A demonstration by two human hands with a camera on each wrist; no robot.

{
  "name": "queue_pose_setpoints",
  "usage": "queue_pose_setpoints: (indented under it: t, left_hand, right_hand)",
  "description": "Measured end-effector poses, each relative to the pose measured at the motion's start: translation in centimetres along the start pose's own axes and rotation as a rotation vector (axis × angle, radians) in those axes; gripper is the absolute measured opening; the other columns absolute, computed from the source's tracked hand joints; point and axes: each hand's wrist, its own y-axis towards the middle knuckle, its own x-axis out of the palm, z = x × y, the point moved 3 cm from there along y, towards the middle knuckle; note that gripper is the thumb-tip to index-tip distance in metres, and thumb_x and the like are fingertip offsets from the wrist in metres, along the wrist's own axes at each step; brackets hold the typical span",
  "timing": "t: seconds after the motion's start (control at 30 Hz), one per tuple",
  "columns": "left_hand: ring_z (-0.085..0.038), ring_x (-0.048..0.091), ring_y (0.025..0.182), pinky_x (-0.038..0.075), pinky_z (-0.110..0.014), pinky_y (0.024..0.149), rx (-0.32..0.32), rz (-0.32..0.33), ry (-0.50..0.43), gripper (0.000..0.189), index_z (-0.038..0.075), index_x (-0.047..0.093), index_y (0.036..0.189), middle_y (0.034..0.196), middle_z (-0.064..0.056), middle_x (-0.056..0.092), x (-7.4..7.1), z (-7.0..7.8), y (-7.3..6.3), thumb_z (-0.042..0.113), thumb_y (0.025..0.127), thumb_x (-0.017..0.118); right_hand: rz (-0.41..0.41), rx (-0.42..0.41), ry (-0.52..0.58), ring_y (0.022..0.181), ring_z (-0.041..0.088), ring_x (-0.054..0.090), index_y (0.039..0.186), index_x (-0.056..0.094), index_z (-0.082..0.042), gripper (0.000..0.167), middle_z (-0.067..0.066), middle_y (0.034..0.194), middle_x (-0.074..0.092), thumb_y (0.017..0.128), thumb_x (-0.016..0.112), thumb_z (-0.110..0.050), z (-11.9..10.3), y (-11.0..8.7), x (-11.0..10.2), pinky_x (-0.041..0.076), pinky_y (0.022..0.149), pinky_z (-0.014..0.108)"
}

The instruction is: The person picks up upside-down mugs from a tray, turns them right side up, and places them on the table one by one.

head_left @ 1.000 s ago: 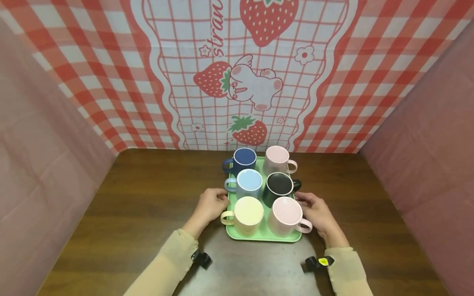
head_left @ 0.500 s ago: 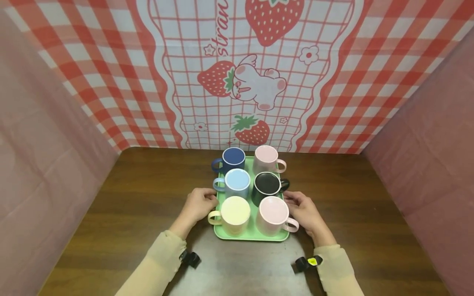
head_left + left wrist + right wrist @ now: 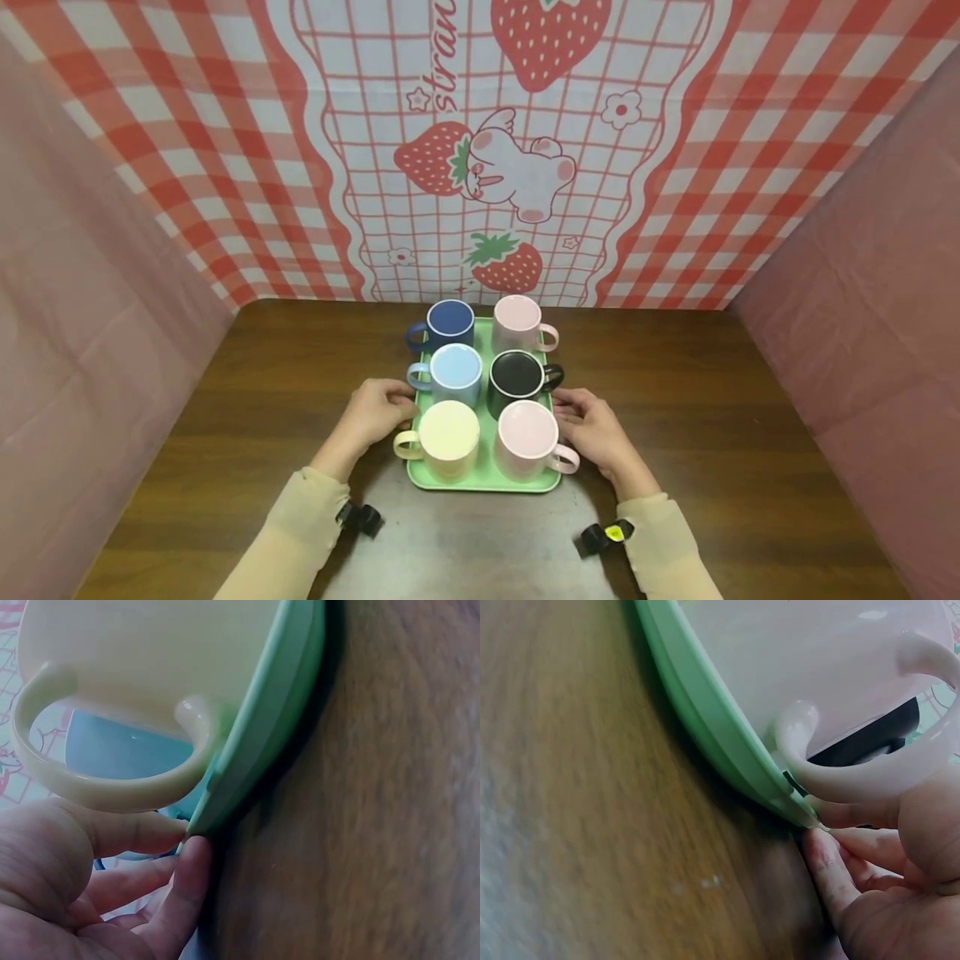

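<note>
A light green tray (image 3: 486,462) bears upright mugs in two columns. Down its left side are a dark blue mug (image 3: 451,319), a light blue mug (image 3: 456,372) and a pale yellow mug (image 3: 449,437), handles pointing left. A pink mug (image 3: 517,321), a black mug (image 3: 517,377) and another pink mug (image 3: 527,437) line the right side, handles pointing right. My left hand (image 3: 375,412) pinches the tray's left rim between thumb and fingers, by the yellow handle. On the opposite rim, my right hand (image 3: 596,429) pinches the tray below the black mug's handle.
The brown wooden table (image 3: 712,450) extends on both sides of the tray. A red-checked strawberry cloth (image 3: 517,167) hangs behind it, close to the back mugs. Pink cloth walls (image 3: 862,275) stand at left and right.
Both hands have carried or slid the tray with its mugs leftward across the table. The mugs keep their places on it, and both hands keep their grip on the rims.
</note>
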Motion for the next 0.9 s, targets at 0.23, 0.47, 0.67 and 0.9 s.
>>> queue_pose_setpoints:
  t: [0.23, 0.47, 0.67, 0.9]
  left_hand:
    - [-0.016, 0.073, 0.067, 0.062, -0.03, 0.066, -0.04, -0.047, -0.032, 0.037, -0.01, 0.077, 0.12, 0.086, -0.011, 0.08, -0.53, -0.05, -0.18, 0.0, 0.085, 0.08]
    - [-0.019, 0.076, 0.067, 0.065, -0.033, 0.066, -0.078, -0.092, -0.055, 0.038, -0.013, 0.075, 0.122, 0.086, -0.014, 0.08, -0.9, -0.07, -0.43, -0.003, 0.085, 0.081]
    - [-0.019, 0.076, 0.067, 0.065, -0.033, 0.066, -0.089, -0.122, -0.074, 0.037, -0.015, 0.074, 0.122, 0.085, -0.016, 0.08, -1.1, 0.06, -0.53, -0.005, 0.086, 0.081]
    - [-0.017, 0.074, 0.065, 0.064, -0.032, 0.065, -0.082, -0.113, -0.073, 0.036, -0.014, 0.076, 0.12, 0.084, -0.014, 0.079, -1.1, -0.22, -0.38, -0.004, 0.085, 0.08]
  right_hand:
    - [-0.02, -0.003, 0.0, 0.113, 0.032, 0.072, 0.138, 0.06, 0.02, 0.047, 0.034, 0.128, 0.067, 0.093, 0.073, 0.014, -0.61, -0.35, 0.51, 0.058, 0.09, 0.017]
    - [-0.042, 0.008, -0.029, 0.106, 0.027, 0.073, 0.136, 0.061, 0.02, 0.048, 0.032, 0.125, 0.068, 0.091, 0.073, 0.014, -0.77, -0.45, 0.67, 0.058, 0.087, 0.018]
    - [-0.063, 0.004, -0.03, 0.107, 0.03, 0.074, 0.135, 0.06, 0.021, 0.048, 0.033, 0.124, 0.068, 0.09, 0.074, 0.014, -0.85, -0.32, 0.64, 0.06, 0.088, 0.021]
    - [-0.08, 0.019, -0.024, 0.106, 0.028, 0.073, 0.136, 0.06, 0.021, 0.048, 0.033, 0.124, 0.069, 0.091, 0.073, 0.012, -0.83, -0.18, 0.58, 0.06, 0.088, 0.02]
